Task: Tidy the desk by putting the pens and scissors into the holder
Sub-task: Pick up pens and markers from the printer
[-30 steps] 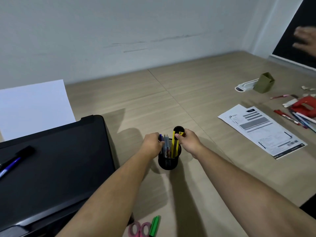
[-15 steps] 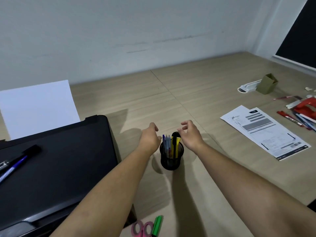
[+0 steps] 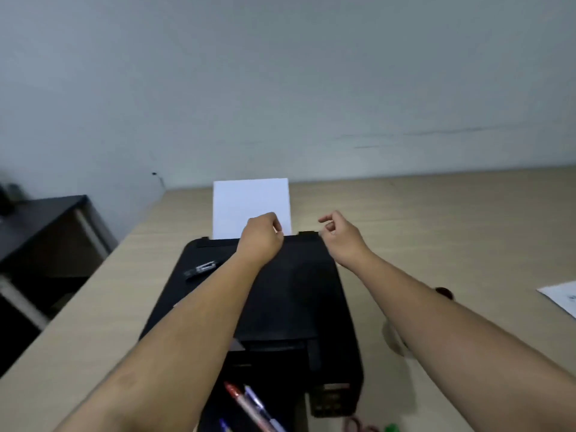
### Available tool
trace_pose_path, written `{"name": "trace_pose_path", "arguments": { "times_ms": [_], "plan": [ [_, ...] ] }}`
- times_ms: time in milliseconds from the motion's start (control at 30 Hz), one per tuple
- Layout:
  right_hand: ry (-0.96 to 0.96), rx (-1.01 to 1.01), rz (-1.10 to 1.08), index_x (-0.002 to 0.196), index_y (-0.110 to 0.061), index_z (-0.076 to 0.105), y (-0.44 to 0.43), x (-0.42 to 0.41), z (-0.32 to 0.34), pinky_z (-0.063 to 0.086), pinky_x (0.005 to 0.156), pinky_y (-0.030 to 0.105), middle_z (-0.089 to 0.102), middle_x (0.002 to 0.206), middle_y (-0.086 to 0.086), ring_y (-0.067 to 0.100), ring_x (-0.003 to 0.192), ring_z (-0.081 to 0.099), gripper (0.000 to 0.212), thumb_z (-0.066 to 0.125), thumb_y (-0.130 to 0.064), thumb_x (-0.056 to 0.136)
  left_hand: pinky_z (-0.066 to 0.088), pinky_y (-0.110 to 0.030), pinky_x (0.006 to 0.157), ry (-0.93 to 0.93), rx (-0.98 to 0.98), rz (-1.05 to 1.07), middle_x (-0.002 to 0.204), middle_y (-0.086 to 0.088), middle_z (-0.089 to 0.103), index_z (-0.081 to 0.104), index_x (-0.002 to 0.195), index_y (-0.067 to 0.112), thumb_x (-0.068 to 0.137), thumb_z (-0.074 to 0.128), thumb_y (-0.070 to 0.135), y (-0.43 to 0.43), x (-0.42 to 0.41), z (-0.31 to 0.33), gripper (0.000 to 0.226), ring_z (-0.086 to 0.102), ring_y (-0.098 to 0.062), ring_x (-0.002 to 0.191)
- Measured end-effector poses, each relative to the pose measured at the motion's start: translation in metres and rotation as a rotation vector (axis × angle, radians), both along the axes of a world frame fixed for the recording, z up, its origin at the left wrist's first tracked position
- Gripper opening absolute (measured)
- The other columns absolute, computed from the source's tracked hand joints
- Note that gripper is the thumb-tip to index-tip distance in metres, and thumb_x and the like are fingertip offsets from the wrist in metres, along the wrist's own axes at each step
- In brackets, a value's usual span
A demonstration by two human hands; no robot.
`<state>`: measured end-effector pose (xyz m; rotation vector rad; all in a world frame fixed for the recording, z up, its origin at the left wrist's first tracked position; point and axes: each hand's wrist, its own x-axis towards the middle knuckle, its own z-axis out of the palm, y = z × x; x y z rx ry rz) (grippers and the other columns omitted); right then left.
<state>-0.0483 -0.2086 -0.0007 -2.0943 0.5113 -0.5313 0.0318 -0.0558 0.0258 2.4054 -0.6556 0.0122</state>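
A pale wood-grain tabletop fills the lower half of the view, meeting a plain grey-white wall. A black printer sits on it, straight ahead, with a white sheet of paper standing upright in its rear feed. To the far left, apart from the tabletop, stands a dark side cabinet.

Both bare forearms reach over the printer. The left hand is curled into a loose fist at the back edge of the printer, knuckles against the foot of the paper; whether it grips anything cannot be told. The right hand hovers just beside the printer's back right corner, fingers loosely spread and bent, holding nothing.

A black marker lies on the printer's lid, left of the left forearm. At the near edge, a red pen and a blue pen lie side by side on the printer's front. A corner of a printed document shows at the right edge. The holder is almost wholly hidden behind the right forearm. Pink scissors and a green marker peek in at the bottom edge, blurred.
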Motion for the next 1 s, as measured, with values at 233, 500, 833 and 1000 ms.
{"name": "trace_pose_path", "arguments": {
  "times_ms": [233, 500, 833, 1000],
  "plan": [
    [0.204, -0.126, 0.386, 0.106, -0.02, 0.057, 0.125, 0.062, -0.011, 0.044, 0.07, 0.023, 0.06, 0.102, -0.001, 0.015, 0.088, 0.057, 0.017, 0.049, -0.018, 0.092, 0.051, -0.035, 0.083, 0.0, 0.113, 0.27, 0.099, -0.014, 0.071, 0.068, 0.091, 0.009, 0.083, 0.051, 0.008, 0.15, 0.054, -0.014, 0.018, 0.063, -0.032, 0.096],
    [0.389, -0.316, 0.46, 0.128, -0.035, 0.053, 0.169, 0.084, -0.044, 0.042, 0.103, 0.036, 0.047, 0.135, 0.007, 0.026, 0.117, 0.051, 0.052, 0.036, -0.004, 0.09, 0.046, -0.033, 0.097, 0.041, 0.226, 0.144, 0.124, -0.011, 0.061, 0.06, 0.119, 0.01, 0.085, 0.057, 0.013, 0.174, 0.076, -0.051, 0.034, 0.057, -0.028, 0.114],
    [0.337, -0.614, 0.368, 0.103, -0.028, 0.066, 0.144, 0.077, -0.057, 0.035, 0.099, 0.035, 0.057, 0.115, -0.004, 0.02, 0.112, 0.044, 0.017, 0.055, -0.024, 0.091, 0.049, -0.034, 0.086, 0.057, 0.421, -0.008, 0.111, -0.011, 0.067, 0.065, 0.105, 0.01, 0.085, 0.063, 0.019, 0.141, 0.097, -0.066, 0.022, 0.061, -0.029, 0.104],
    [0.382, -0.692, 0.299, 0.104, -0.027, 0.057, 0.12, 0.058, -0.059, 0.027, 0.099, 0.038, 0.057, 0.112, -0.004, 0.019, 0.113, 0.044, 0.018, 0.041, -0.024, 0.097, 0.049, -0.035, 0.082, 0.065, 0.439, -0.042, 0.11, -0.013, 0.064, 0.061, 0.103, 0.005, 0.088, 0.055, 0.021, 0.136, 0.096, -0.06, 0.023, 0.061, -0.03, 0.1]
  ]
}}
